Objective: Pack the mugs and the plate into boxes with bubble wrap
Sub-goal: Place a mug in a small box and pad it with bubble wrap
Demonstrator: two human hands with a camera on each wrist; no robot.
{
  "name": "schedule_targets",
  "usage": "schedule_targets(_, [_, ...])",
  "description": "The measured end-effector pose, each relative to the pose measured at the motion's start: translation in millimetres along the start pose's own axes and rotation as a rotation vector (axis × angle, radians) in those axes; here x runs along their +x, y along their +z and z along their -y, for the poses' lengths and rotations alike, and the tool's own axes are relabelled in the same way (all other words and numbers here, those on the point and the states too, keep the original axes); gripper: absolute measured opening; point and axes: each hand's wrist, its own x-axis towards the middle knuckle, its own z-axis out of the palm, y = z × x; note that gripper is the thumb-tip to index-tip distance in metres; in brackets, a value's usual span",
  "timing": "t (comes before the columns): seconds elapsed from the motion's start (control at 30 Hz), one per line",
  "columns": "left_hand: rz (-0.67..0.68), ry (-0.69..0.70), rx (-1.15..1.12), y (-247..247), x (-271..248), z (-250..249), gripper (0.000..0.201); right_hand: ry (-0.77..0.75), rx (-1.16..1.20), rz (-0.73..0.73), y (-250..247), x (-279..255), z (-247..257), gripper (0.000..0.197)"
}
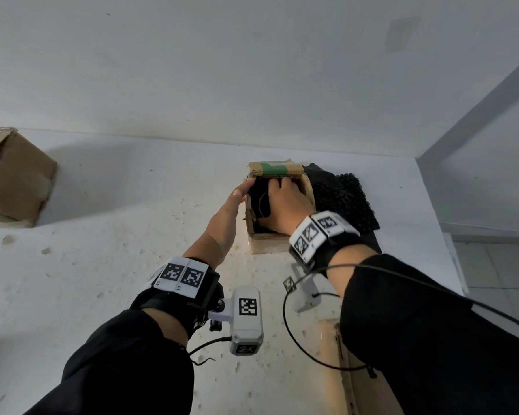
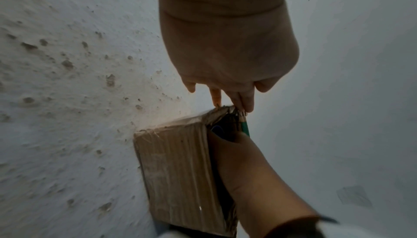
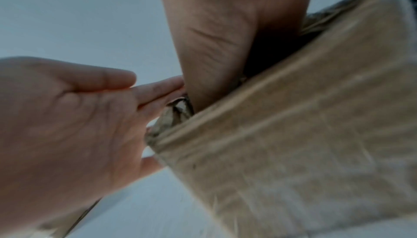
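Observation:
A small open cardboard box (image 1: 267,244) stands on the white table, its far flap bearing green tape. My right hand (image 1: 285,199) reaches down into it; its fingers are hidden inside. Under that hand lies a dark thing (image 1: 259,202) with a thin bluish curved edge, and I cannot tell what it is. My left hand (image 1: 240,193) touches the box's far left corner with straight fingers. The left wrist view shows the box's side (image 2: 178,167) and my left fingertips (image 2: 216,99) at its torn corner. The right wrist view shows the box wall (image 3: 293,143) and my left hand (image 3: 67,117) beside it.
A sheet of black bubble wrap (image 1: 342,196) lies right of the box. A larger brown carton (image 1: 12,178) sits at the far left against the wall. Flat cardboard (image 1: 339,369) lies under my right forearm. The table's right edge (image 1: 432,211) is close by.

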Motion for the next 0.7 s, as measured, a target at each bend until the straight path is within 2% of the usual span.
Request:
schedule_targets(0.07, [-0.007,-0.012,-0.028,-1,1,0,0.042,-0.183,-0.089,-0.157,4,-9,1,0.063])
schedule_targets(0.13, [-0.021,-0.021,-0.057,0,2,0,0.040,-0.280,-0.071,-0.129,5,-13,-1,0.058])
schedule_targets(0.2, [-0.031,-0.031,-0.075,1,2,0,0.039,-0.274,-0.036,-0.007,4,-13,-4,0.058])
schedule_targets(0.27, [-0.037,-0.032,-0.079,2,2,0,0.039,-0.286,-0.115,0.058,5,-12,-8,0.059])
schedule_targets(0.33, [-0.045,-0.035,-0.082,3,2,-1,0.038,-0.302,-0.163,0.076,7,-12,-11,0.060])
schedule_targets(0.5, [-0.085,-0.058,-0.086,5,0,-3,0.037,-0.264,-0.145,0.013,7,-4,-3,0.051])
schedule_targets(0.63, [-0.071,-0.055,-0.030,6,-5,-9,0.040,-0.226,-0.028,0.176,-5,2,-5,0.050])
schedule_targets(0.7, [-0.060,-0.078,-0.029,5,-7,-13,0.048,-0.256,0.071,0.177,-14,-2,-9,0.049])
